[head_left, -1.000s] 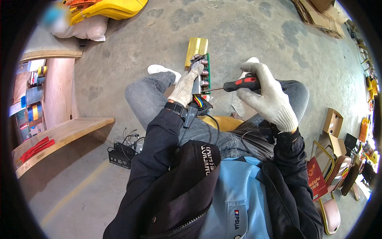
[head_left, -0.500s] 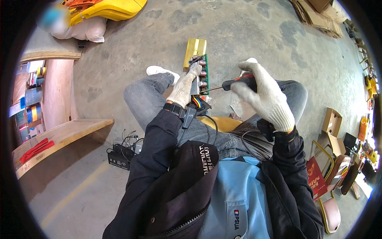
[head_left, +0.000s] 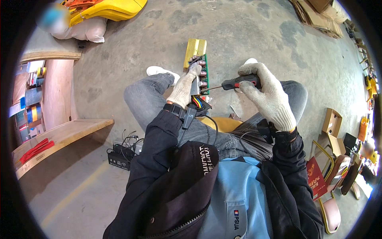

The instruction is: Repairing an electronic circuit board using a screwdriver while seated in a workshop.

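My left hand, in a white knit glove, grips a long green circuit board with cylindrical capacitors and a silver metal side. A gold finned metal piece lies at the board's far end. Red, yellow, blue and black wires hang from the near end. My right hand, also gloved, is closed on a black-and-red screwdriver, whose shaft reaches leftward to the board's lower right part; whether the tip touches a screw is too small to tell.
I sit on concrete floor. A wooden shelf with red straps and black adapters are at left. Yellow plastic panels lie upper left. Flattened cardboard, open boxes and assorted parts line the right.
My right hand's fingers and thumb have shifted round the screwdriver handle, which appears turned slightly, its red part now lower. The board and my left hand have barely moved.
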### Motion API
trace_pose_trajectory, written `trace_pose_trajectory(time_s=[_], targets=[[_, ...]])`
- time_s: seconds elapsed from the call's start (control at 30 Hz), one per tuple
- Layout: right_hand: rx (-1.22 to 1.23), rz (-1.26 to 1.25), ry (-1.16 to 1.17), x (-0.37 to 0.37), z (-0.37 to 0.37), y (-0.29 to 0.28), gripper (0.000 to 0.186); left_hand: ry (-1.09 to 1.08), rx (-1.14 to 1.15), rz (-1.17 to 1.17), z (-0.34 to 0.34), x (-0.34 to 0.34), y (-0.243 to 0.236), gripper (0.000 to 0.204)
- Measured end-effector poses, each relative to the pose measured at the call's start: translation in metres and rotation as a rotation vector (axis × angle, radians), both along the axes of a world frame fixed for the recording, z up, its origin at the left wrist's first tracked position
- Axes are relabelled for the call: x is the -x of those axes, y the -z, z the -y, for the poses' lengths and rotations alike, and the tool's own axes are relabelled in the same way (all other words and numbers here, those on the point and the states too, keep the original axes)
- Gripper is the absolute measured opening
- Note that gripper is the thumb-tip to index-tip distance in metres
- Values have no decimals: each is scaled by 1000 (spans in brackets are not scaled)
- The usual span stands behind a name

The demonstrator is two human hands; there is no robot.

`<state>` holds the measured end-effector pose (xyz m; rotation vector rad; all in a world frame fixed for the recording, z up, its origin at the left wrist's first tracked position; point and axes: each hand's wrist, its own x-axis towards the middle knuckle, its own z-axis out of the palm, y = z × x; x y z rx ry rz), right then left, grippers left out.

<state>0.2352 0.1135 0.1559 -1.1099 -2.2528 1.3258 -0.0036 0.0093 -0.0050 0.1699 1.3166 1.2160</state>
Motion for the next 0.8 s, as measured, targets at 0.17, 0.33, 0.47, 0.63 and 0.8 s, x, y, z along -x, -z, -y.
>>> trace_pose_trajectory(time_s=[0.17,0.33,0.47,0.63,0.8], targets=[[12,12,8,0,-1,0,32,-15,-10,-21,0,0,0,51],[3,11,-3,1,1,1,31,-36,-14,-28,1,2,5,58],[10,14,-5,1,2,3,32,-27,-14,-26,1,2,4,57],[1,-1,-35,-3,-1,5,33,-15,4,-27,-2,0,-3,54],[-82,68,-54,1,2,0,32,-26,-28,-28,0,2,0,56]])
